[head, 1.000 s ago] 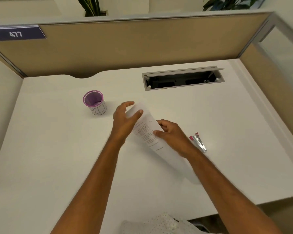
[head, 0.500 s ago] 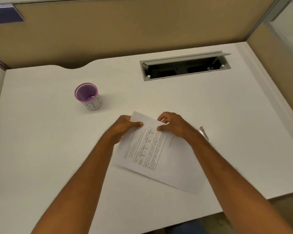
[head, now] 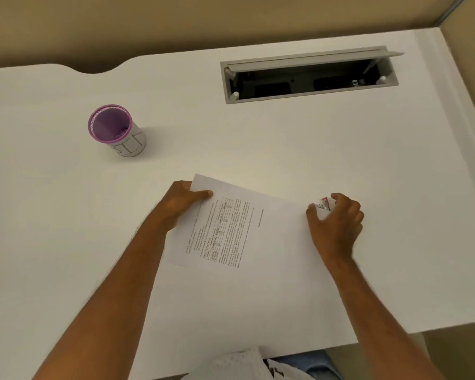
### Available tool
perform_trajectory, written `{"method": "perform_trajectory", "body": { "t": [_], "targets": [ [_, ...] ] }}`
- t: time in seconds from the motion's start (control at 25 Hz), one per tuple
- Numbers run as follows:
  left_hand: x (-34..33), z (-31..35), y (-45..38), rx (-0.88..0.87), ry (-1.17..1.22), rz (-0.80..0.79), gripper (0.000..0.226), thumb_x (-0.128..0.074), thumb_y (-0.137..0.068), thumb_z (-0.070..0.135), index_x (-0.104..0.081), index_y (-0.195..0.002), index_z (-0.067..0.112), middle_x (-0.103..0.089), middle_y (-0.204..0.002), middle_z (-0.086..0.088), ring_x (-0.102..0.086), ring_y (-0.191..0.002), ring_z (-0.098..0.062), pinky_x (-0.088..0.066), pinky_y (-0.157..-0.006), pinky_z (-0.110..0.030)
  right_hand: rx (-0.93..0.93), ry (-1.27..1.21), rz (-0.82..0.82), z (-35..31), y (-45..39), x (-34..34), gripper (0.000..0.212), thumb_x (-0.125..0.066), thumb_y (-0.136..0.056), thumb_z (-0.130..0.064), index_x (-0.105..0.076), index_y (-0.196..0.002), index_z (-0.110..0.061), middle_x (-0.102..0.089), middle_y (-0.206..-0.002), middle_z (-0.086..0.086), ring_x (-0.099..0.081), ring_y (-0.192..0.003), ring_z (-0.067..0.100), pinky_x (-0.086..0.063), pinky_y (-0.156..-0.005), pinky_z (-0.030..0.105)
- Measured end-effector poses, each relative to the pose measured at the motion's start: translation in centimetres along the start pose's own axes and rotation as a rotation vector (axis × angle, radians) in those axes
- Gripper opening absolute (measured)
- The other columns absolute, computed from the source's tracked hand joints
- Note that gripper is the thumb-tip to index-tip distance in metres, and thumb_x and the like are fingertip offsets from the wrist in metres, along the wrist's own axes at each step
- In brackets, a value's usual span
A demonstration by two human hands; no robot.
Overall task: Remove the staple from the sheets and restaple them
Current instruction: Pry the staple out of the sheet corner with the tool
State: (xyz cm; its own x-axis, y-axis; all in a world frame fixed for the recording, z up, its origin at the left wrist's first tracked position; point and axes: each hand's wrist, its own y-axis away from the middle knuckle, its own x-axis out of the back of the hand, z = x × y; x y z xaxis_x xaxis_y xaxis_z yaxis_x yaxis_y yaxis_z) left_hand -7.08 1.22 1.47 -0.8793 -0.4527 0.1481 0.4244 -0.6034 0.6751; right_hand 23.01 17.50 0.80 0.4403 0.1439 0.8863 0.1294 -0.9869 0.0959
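Both bare forearms come up from the bottom edge, over a bit of white dotted fabric (head: 239,363) that's cut off down there. On the white desk (head: 66,242) lie the white printed paper sheets (head: 244,231), turned sideways so the text runs up and down. The left hand (head: 180,205) pinches the far-left corner of the sheets, thumb on top, the other fingers tucked under the paper where I can't see them. The right hand (head: 336,224) sits at the sheets' right edge, fingers curled loosely around a small pink and silver stapler (head: 324,204) just past the paper; only the tip of it peeks out, so I honestly can't tell if it's properly gripped or only being touched. Can't make out any staple in the paper either, too small. Further back on the left stands a round purple-rimmed pen cup (head: 115,130), upright, lettering on its side unreadable. Far right, a grey open cable hatch (head: 310,75) is set into the desk, dark inside.
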Motion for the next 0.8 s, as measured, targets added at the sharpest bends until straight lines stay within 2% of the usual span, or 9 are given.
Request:
{"method": "perform_trajectory", "body": {
  "t": [0.12,0.32,0.4,0.48,0.56,0.64,0.72,0.76,0.8],
  "targets": [
    [0.0,0.0,-0.2,-0.009,-0.048,-0.003,0.019,-0.076,-0.09,0.03,-0.076,-0.096,0.012,-0.083,-0.088,-0.004,-0.08,-0.076,-0.024,-0.062,-0.061,-0.031,0.001,0.035,-0.071,0.8,-0.8,0.3,0.045,-0.074,-0.082,-0.042,-0.057,-0.115,-0.018,-0.058,-0.118,0.008,-0.053,-0.112,0.034,-0.047,-0.091,0.047],
    [-1.2,0.0,-0.4,0.028,-0.053,0.02,0.027,-0.078,-0.089,0.029,-0.076,-0.102,0.005,-0.083,-0.091,-0.007,-0.08,-0.08,-0.026,-0.064,-0.072,-0.039,0.031,-0.014,-0.116,-0.3,-2.3,0.9,0.034,-0.073,-0.085,-0.04,-0.06,-0.11,-0.021,-0.063,-0.113,0.004,-0.056,-0.108,0.032,-0.046,-0.09,0.045],
    [-1.6,-0.2,-0.4,0.028,-0.035,0.016,0.026,-0.078,-0.089,0.028,-0.076,-0.102,0.006,-0.083,-0.09,-0.006,-0.08,-0.079,-0.026,-0.065,-0.07,-0.038,0.151,-0.162,-0.075,-1.5,-2.4,1.6,0.032,-0.073,-0.086,-0.038,-0.059,-0.111,-0.024,-0.066,-0.112,-0.003,-0.057,-0.101,0.024,-0.047,-0.088,0.041],
    [-2.1,-0.4,-0.2,0.037,-0.019,0.016,0.02,-0.077,-0.09,0.03,-0.076,-0.098,0.011,-0.083,-0.086,-0.002,-0.08,-0.075,-0.022,-0.063,-0.063,-0.033,0.244,-0.407,-0.06,-3.2,-2.1,2.5,0.035,-0.076,-0.085,-0.032,-0.052,-0.11,-0.029,-0.063,-0.106,-0.012,-0.06,-0.092,0.014,-0.05,-0.08,0.026],
    [-2.7,-0.7,0.1,0.053,0.019,0.013,0.018,-0.078,-0.089,0.031,-0.075,-0.096,0.014,-0.083,-0.085,-0.001,-0.08,-0.074,-0.021,-0.062,-0.059,-0.03,0.226,-0.679,-0.128,-4.8,-1.4,2.4,0.045,-0.077,-0.08,-0.02,-0.047,-0.111,-0.03,-0.059,-0.101,-0.016,-0.065,-0.088,0.007,-0.052,-0.075,0.016],
    [-3.4,-1.2,0.5,0.073,0.103,0.0,0.02,-0.079,-0.088,0.029,-0.076,-0.098,0.012,-0.083,-0.091,-0.006,-0.081,-0.079,-0.025,-0.063,-0.061,-0.033,-0.011,-1.045,-0.347,-6.0,-0.6,1.5,0.046,-0.074,-0.078,-0.005,-0.052,-0.114,-0.023,-0.059,-0.101,-0.007,-0.065,-0.088,0.01,-0.055,-0.082,0.02],
    [-4.1,-1.8,0.9,0.108,0.201,-0.007,0.022,-0.081,-0.087,0.026,-0.076,-0.1,0.01,-0.082,-0.095,-0.011,-0.081,-0.083,-0.029,-0.064,-0.063,-0.035,-0.543,-1.523,-0.67,-6.7,0.6,0.6,0.036,-0.07,-0.08,0.007,-0.064,-0.113,-0.008,-0.066,-0.099,0.009,-0.066,-0.089,0.021,-0.06,-0.089,0.031],
    [-4.5,-2.1,1.1,0.133,0.247,-0.002,0.023,-0.081,-0.086,0.024,-0.075,-0.102,0.008,-0.082,-0.096,-0.013,-0.08,-0.083,-0.03,-0.064,-0.063,-0.035,-0.779,-1.672,-0.798,-6.7,1.2,0.1,0.03,-0.07,-0.081,0.007,-0.066,-0.111,0.001,-0.068,-0.098,0.015,-0.069,-0.087,0.024,-0.062,-0.087,0.035],
    [-4.9,-2.3,1.2,0.157,0.29,0.005,0.026,-0.082,-0.085,0.023,-0.074,-0.104,0.006,-0.082,-0.096,-0.014,-0.08,-0.084,-0.031,-0.064,-0.063,-0.036,-0.896,-1.726,-0.903,-6.6,1.9,-0.2,0.028,-0.07,-0.082,0.002,-0.066,-0.11,0.005,-0.07,-0.098,0.019,-0.071,-0.086,0.026,-0.063,-0.084,0.037]
  ]
}}
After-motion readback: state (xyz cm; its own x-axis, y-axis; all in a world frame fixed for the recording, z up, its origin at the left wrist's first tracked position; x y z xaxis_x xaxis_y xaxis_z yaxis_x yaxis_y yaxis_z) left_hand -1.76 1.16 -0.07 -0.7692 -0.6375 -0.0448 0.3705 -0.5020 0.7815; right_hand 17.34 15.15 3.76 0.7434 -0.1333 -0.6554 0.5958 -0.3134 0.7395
